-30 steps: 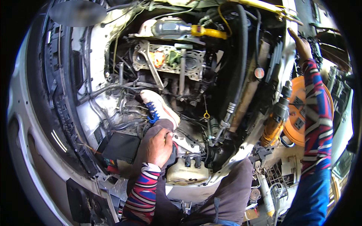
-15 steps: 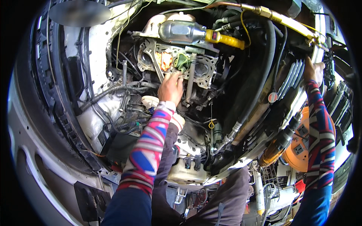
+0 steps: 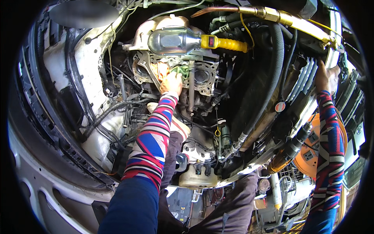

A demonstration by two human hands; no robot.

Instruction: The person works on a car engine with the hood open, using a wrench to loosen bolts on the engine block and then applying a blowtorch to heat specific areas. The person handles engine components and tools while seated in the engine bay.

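Fingers bent, my left hand [image 3: 170, 82] reaches into the engine bay, touching an orange rag [image 3: 159, 68] and a green rag [image 3: 183, 69] on the exposed engine block [image 3: 204, 85]; what it grips is unclear. A wrench [image 3: 149, 68] lies across the block left of the hand, and a metal bar [image 3: 191, 93] stands out to its right. Behind is a caged work lamp with a yellow handle [image 3: 226, 44]. My right hand [image 3: 327, 76] is closed round the metal body rail [image 3: 333, 17] at the right.
My shoe [image 3: 179, 126] rests inside the bay above a translucent reservoir [image 3: 196, 177]. An orange-black drill [image 3: 290, 148] and orange cable reel [image 3: 300, 160] lie at the right. A brass torch [image 3: 288, 24] spans the top. Hoses and wiring run along both sides.
My left hand has moved from my knee up to the rags on the block. My right hand stays at the rail. The view has shifted, bringing the brass torch further into sight.
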